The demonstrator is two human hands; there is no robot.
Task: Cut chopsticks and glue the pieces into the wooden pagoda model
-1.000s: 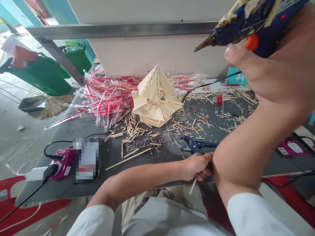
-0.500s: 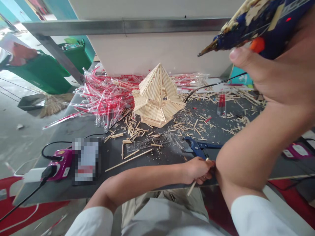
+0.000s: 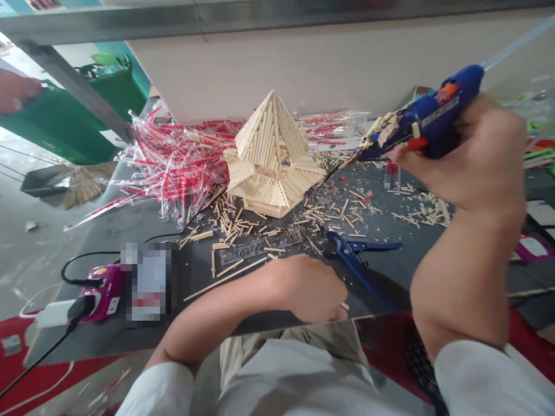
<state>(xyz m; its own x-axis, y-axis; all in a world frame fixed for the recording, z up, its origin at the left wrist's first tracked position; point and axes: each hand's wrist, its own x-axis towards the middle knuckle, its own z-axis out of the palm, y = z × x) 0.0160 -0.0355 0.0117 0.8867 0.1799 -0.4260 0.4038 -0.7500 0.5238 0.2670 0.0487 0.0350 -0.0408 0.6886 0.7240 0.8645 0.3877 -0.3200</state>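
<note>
My right hand is wrapped round a blue glue gun, its nozzle pointing down and left, beside the stick model. My left hand is closed at the table's front edge, with the end of a thin wooden stick showing past its fingers. A pointed model of pale sticks stands upright at the middle of the table. Just right of my left hand lies a blue cutter. A clear plastic ruler and a long loose stick are left of it.
Red-and-clear wrappers are heaped behind and left of the model. Short stick pieces litter the dark table. A magenta power strip and a blurred-out phone sit at the left. Green bins stand beyond.
My right hand has lowered the glue gun toward the table, and the nozzle is nearer the model. My left hand has turned and shifted slightly left, uncovering more of the cutter. The view has shifted.
</note>
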